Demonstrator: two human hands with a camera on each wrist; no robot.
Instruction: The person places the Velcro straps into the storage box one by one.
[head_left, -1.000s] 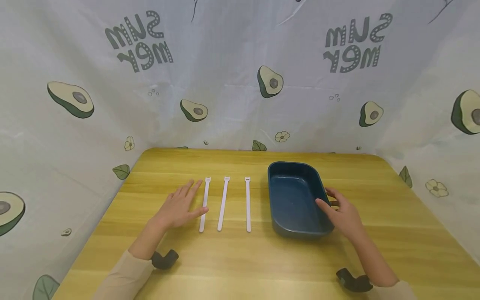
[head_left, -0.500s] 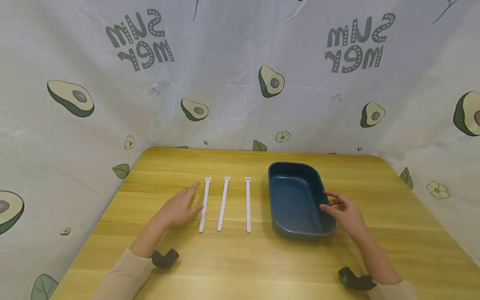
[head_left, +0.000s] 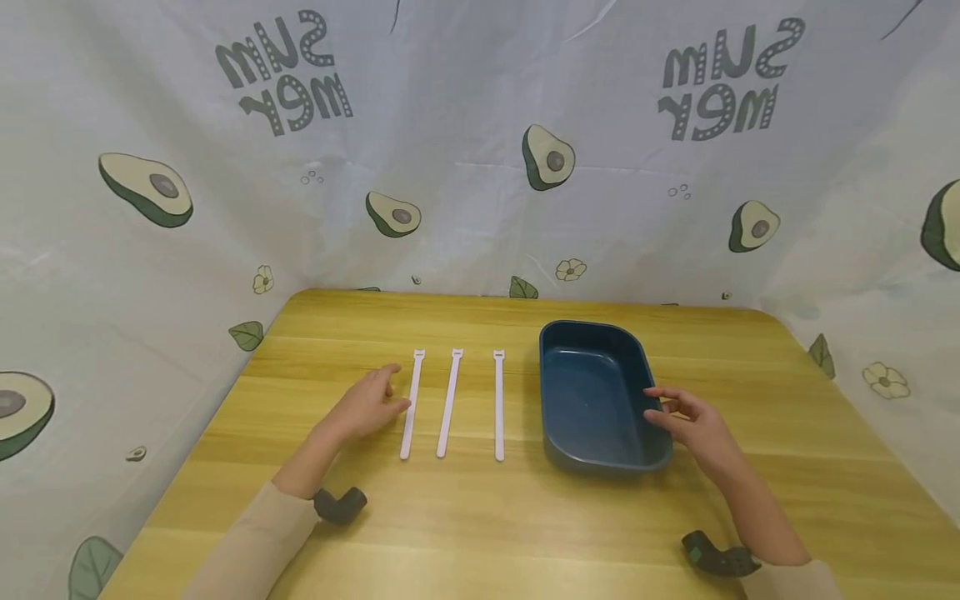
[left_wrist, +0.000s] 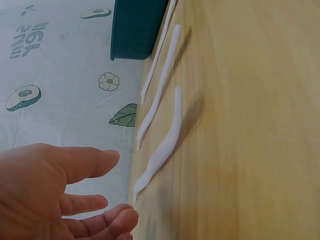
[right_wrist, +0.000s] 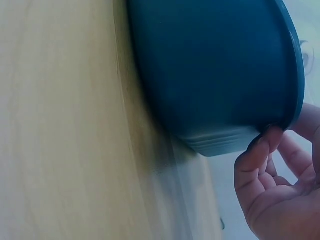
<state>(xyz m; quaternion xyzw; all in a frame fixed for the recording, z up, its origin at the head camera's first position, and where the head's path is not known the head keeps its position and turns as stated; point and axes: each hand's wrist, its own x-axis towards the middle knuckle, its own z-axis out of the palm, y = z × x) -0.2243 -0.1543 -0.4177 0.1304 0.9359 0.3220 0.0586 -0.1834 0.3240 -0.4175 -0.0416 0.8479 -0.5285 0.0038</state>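
Note:
Three white cable straps with slotted heads lie side by side on the table: a left strap (head_left: 416, 379), a middle strap (head_left: 449, 404) and a right strap (head_left: 499, 408). Beside the left strap hovers my left hand (head_left: 367, 406), thumb and index finger spread toward it. In the left wrist view a gap shows between those fingers and the nearest strap (left_wrist: 167, 145), and nothing is held. A dark blue rectangular bin (head_left: 588, 404) stands right of the straps. My right hand (head_left: 697, 425) pinches its right rim, thumb inside and fingers outside; the thumb is partly hidden in the right wrist view.
The wooden table (head_left: 480, 533) ends at a hanging cloth (head_left: 465, 100) printed with avocados, which also closes off both sides. A dark curved piece (head_left: 341, 505) sits at the left wrist, another dark piece (head_left: 720, 557) at the right.
My left hand's fingers have drawn in and its thumb has pulled back to the left strap. The right thumb has shifted closer to the bin's rim. Straps and bin stay put.

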